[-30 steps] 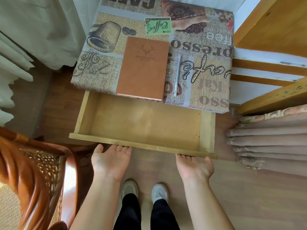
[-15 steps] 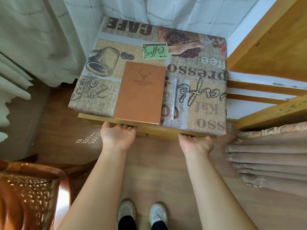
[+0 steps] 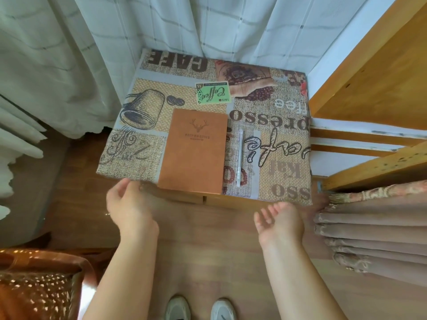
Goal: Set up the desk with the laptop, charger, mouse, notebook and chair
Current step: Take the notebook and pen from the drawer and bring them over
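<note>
Standing before the small desk, the person has both hands low at its front edge, and neither grasps anything. The left hand hangs with loose, relaxed fingers just beside the wooden drawer front; whether its fingertips touch the wood I cannot tell. The right hand is turned palm up, fingers spread and slack, a little apart from the desk edge.

The drawer sits flush under the coffee-print cloth, so nothing of its inside shows and what it holds cannot be told. On the cloth lies the brown notebook, its near edge overhanging the front of the desk slightly, with a pale pen just beside it on the right.

By my reading, the notebook part of the setup is done, and the drawer business is closed. No laptop, charger or mouse shows anywhere in view. The chair, of wood and woven cane, stands off to the lower left, well apart from the desk. The next move likely calls for turning away to fetch the missing items, or reaching left to draw the chair in squarely.
</note>
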